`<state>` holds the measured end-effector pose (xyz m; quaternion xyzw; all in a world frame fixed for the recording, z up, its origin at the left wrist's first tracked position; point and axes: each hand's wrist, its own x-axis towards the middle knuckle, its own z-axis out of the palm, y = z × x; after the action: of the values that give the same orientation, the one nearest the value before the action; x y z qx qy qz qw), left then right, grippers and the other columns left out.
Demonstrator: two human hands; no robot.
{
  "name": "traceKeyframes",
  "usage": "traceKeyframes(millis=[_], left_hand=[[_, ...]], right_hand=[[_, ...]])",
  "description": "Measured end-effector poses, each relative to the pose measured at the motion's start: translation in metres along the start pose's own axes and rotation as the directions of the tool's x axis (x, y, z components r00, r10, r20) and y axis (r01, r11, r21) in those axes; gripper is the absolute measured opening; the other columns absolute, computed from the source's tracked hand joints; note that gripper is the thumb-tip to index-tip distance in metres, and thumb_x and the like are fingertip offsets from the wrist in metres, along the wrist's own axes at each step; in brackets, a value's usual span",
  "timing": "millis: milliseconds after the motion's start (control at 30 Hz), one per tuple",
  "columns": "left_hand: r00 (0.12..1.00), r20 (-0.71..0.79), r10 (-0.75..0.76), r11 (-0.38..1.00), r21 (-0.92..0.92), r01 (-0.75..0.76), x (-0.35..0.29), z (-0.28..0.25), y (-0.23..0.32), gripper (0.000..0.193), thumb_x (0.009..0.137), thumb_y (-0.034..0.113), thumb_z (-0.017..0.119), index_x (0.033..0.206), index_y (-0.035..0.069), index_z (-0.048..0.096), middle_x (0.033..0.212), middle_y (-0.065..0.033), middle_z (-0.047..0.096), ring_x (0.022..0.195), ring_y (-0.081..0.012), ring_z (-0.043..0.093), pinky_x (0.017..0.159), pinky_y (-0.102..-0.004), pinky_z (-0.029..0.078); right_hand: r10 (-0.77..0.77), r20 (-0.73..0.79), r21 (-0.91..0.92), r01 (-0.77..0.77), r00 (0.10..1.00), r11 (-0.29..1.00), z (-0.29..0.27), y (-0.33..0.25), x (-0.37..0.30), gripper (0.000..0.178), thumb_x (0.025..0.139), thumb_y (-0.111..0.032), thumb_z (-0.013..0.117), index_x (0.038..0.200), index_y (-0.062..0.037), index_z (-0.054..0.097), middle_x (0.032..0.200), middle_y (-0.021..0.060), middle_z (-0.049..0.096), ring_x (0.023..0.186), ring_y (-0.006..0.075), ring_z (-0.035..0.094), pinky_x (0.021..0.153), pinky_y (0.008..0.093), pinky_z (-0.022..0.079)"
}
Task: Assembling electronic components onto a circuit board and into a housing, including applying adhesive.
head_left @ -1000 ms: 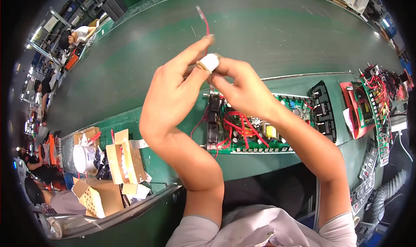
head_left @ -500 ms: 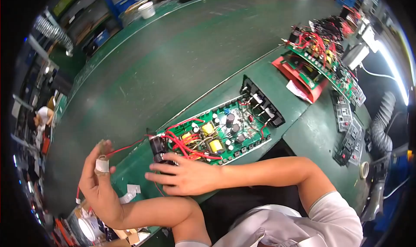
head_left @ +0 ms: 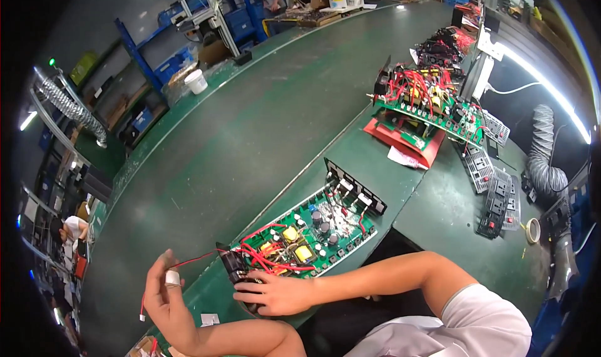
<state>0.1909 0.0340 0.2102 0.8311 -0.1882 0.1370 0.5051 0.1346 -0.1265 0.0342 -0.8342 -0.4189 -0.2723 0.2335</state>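
My left hand (head_left: 168, 304), with white tape round one finger, pinches a thin red wire (head_left: 195, 259). The wire runs from the near-left end of a green circuit board (head_left: 325, 232); its other end hangs left of the hand with a small white connector (head_left: 142, 317). My right hand (head_left: 280, 293) lies over the black end panel (head_left: 233, 264) at that end, fingers curved over it; the thumb is hidden. Thick red wires, yellow transformers and round capacitors cover the board. A second black panel (head_left: 355, 186) with sockets stands at its far end.
Stacked circuit boards (head_left: 432, 109) with red wires stand at the back right above a red tray (head_left: 400, 143). Grey socket panels (head_left: 498, 200) and a tape roll (head_left: 533, 230) lie right. A white bucket (head_left: 196, 81) stands beyond the green table (head_left: 250, 125).
The view has shifted, so the board appears lower and further left. My right hand's fingers have settled onto the black end panel. My left hand still holds the red wire.
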Motion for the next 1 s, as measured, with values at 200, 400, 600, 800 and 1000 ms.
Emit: traceKeyframes(millis=[200,400,600,800,1000], left_hand=[[0.977,0.079,0.2,0.976,-0.105,-0.191,-0.002,-0.009,-0.012,0.01,0.088,-0.002,0.048,0.084,-0.002,0.057,0.121,-0.0168,0.063,0.099,-0.0165,0.062,0.08,-0.0275,0.049],[0.958,0.148,0.245,0.963,-0.151,-0.223,0.01,0.013,0.003,0.034,0.085,-0.004,0.053,0.118,-0.005,0.063,0.117,-0.017,0.063,0.106,-0.0244,0.063,0.085,-0.0319,0.051],[0.717,0.66,0.222,0.974,-0.124,-0.188,0.023,0.099,0.046,0.045,0.081,0.004,0.067,0.126,0.0,0.061,0.117,-0.0144,0.065,0.084,-0.0176,0.067,0.075,-0.0323,0.054],[0.272,0.884,0.38,0.856,-0.224,-0.466,-0.022,0.204,0.026,0.038,0.081,0.018,0.072,0.116,0.005,0.065,0.093,-0.019,0.069,0.08,-0.0369,0.066,0.071,-0.0478,0.051],[0.134,0.954,0.267,0.797,-0.141,-0.587,-0.035,0.218,0.032,0.015,0.085,0.014,0.062,0.096,0.009,0.071,0.086,-0.0152,0.069,0.081,-0.0366,0.067,0.072,-0.0489,0.052]], right_hand=[[0.108,0.002,-0.118,-0.107,0.994,0.987,-0.022,0.004,-0.019,0.022,0.076,-0.024,0.066,0.08,-0.0027,0.067,0.139,0.021,0.051,0.133,0.035,0.044,0.109,0.0504,0.035],[0.611,-0.091,0.381,-0.539,0.786,0.751,-0.091,0.008,-0.057,0.021,0.093,-0.019,0.067,0.085,0.0002,0.063,0.119,0.0171,0.059,0.106,0.0311,0.059,0.086,0.039,0.049],[0.895,0.167,0.765,-0.627,0.414,0.147,-0.158,0.003,-0.1,0.02,0.101,-0.015,0.057,0.089,0.0001,0.062,0.085,0.0041,0.061,0.075,0.011,0.059,0.067,0.0272,0.048],[0.95,0.145,0.781,-0.622,0.277,0.062,-0.18,-0.024,-0.125,0.017,0.098,-0.018,0.064,0.095,-0.0017,0.067,0.081,-0.0003,0.065,0.072,0.0066,0.061,0.063,0.0231,0.049],[0.955,0.227,0.758,-0.651,0.193,-0.048,-0.189,-0.034,-0.161,0.016,0.097,-0.014,0.064,0.104,-0.0012,0.07,0.086,0.0005,0.068,0.074,0.0071,0.063,0.065,0.0231,0.05]])
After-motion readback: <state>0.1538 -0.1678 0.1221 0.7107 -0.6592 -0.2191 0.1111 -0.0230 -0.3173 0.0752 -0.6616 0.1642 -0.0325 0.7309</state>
